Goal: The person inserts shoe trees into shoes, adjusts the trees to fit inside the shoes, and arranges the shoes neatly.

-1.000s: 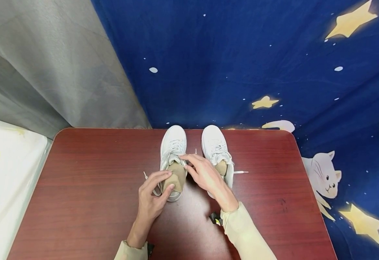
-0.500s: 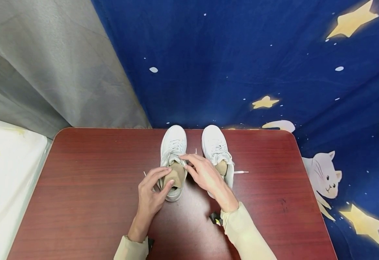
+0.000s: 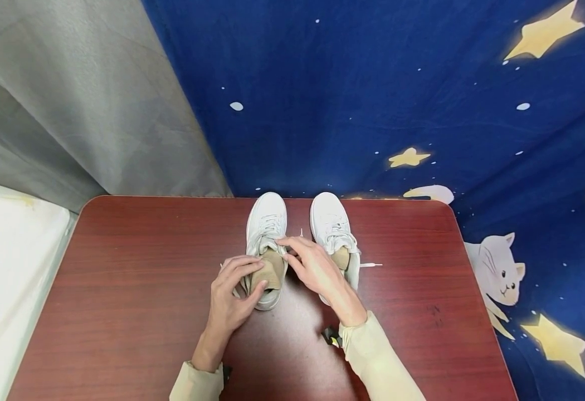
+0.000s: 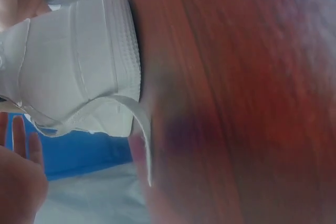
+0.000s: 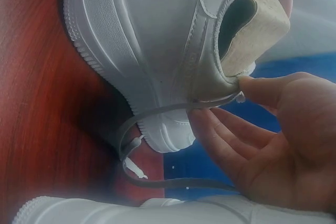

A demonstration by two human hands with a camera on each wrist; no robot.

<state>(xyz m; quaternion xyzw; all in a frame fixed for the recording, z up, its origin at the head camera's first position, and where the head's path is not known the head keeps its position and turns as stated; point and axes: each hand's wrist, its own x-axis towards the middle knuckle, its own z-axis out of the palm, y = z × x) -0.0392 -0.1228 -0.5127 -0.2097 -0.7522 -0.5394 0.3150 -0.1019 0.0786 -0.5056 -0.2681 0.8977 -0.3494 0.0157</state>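
Note:
A white lace-up sneaker [image 3: 266, 214] lies toe-away near the table's far edge, with a folded tan insert [image 3: 272, 262] sticking out of its opening. My left hand [image 3: 232, 295] pinches that insert near the heel, between thumb and fingers. At the opening's right edge, my right hand [image 3: 317, 267] pinches the sneaker's upper. In the right wrist view, my right thumb and fingers [image 5: 207, 129] hold the collar beside the tan insert [image 5: 257, 32]. A loose shoelace [image 5: 173, 183] loops below them. The left wrist view shows the sneaker's side [image 4: 79, 61] and a hanging lace end [image 4: 146, 135].
A second white sneaker [image 3: 328, 211] stands to the right, a tan insert [image 3: 341, 258] in it and a lace end [image 3: 371, 265] out sideways. The reddish-brown table [image 3: 147, 250] meets a blue starry curtain [image 3: 292, 111] and a grey curtain [image 3: 97, 111] behind.
My left hand has shifted slightly up and left with the tan insert, whose near end has moved off the heel, exposing the dark inside. My right hand has stayed at the opening's edge.

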